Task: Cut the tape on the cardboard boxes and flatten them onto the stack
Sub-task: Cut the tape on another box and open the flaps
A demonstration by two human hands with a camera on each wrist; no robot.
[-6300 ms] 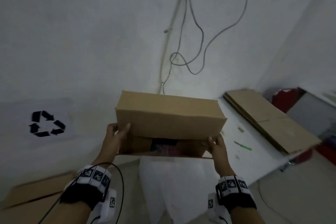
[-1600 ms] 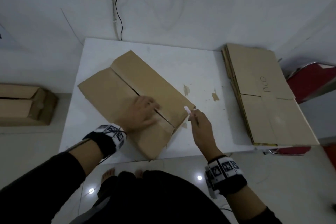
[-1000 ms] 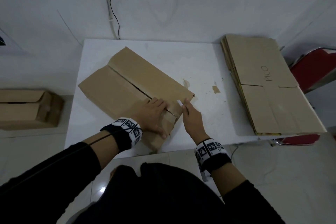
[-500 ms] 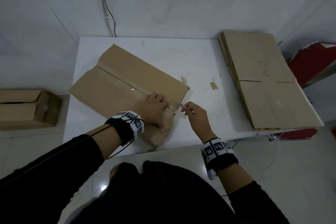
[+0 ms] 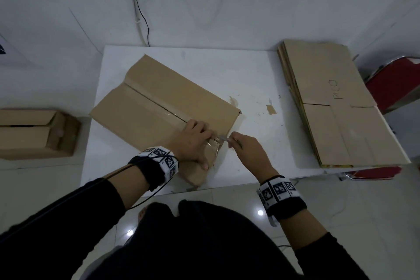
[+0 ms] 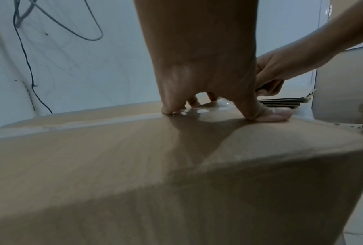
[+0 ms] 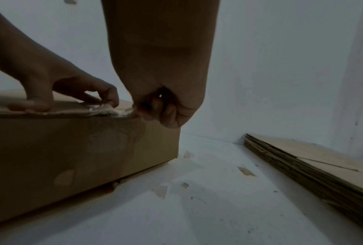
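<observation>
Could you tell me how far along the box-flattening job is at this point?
Done: a stack of flattened boxes lies on the table's right side. In hand: the left hand presses the taped box down while the right hand holds a small blade at the near end of its tape seam. Left: cutting, flattening and stacking this box, then the box on the floor.

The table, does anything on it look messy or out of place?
Yes. Small torn brown scraps lie scattered on the white table between the taped box and the flattened stack. The box also sits skewed to the table's edges.
</observation>
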